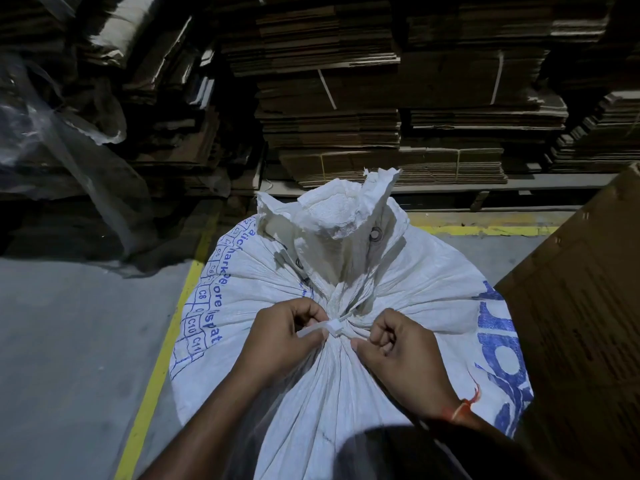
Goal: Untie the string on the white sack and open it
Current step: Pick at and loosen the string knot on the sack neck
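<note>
You're standing over the white sack (346,358), which is sitting upright on the grey floor (69,341) right below you, just inside the yellow line (162,358), with a cardboard box (581,323) touching its right side. The neck is still bunched tight, so the string (334,328) is not loose yet.

Your left hand (280,341) is pinching the flat white tail of the string between thumb and curled fingers, just left of the knot. Your right hand (401,355) is curled nearly into a fist with the thumb pressing the gathered cloth right of the knot; I cannot tell whether it's gripping a strand or only fabric.

For this step:
- Be anchoring the neck with the right hand so the sack isn't twisting.
- Be pulling the tail outward, away from the knot, not upward. Upward is likely cinching it.
- If it's binding, be working a fingertip into the loop first.
- The frayed mouth (332,209) above looks like it tears easily, so don't yank it.
</note>
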Tool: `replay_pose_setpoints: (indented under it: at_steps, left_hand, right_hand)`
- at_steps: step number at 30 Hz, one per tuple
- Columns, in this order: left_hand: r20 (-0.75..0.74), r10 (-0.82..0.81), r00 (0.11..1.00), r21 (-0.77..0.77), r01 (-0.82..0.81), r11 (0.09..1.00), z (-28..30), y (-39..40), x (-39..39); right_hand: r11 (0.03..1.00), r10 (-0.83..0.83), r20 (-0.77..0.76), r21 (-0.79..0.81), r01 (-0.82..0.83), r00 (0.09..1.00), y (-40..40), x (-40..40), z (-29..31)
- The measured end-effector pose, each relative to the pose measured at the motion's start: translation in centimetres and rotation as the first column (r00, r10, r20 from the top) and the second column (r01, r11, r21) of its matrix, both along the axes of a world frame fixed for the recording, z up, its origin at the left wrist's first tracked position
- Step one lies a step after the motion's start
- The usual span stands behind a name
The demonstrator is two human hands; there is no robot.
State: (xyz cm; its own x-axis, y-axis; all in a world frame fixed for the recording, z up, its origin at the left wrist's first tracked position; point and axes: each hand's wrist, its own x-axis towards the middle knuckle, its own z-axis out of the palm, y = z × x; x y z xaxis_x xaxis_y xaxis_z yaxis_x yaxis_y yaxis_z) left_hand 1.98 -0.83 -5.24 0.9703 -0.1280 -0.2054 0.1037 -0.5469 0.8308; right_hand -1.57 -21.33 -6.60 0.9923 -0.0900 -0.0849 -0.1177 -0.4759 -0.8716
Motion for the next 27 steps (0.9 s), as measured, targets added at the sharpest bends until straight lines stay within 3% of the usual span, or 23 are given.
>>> replay_pose_setpoints:
  at_steps: [3,12,27]
  left_hand:
    - [0.001,0.042,0.999,-0.067,-0.042,0.997,0.1,-0.3,-0.6]
    - [0.061,0.139,0.988,-0.068,-0.134,0.989,0.0,-1.5,-1.8]
    - [0.023,0.162,0.986,-0.075,-0.16,0.984,-0.2,-1.2,-1.3]
  right_hand:
    - [0.995,0.047,-0.051,0.087,-0.043,0.998,0.2,-0.1,-0.1]
    - [0.995,0.038,0.025,-0.096,-0.036,0.999,0.9,-0.3,-0.7]
    - [0.992,0.006,0.016,-0.126,-0.004,1.0,1.5,-0.1,-1.0]
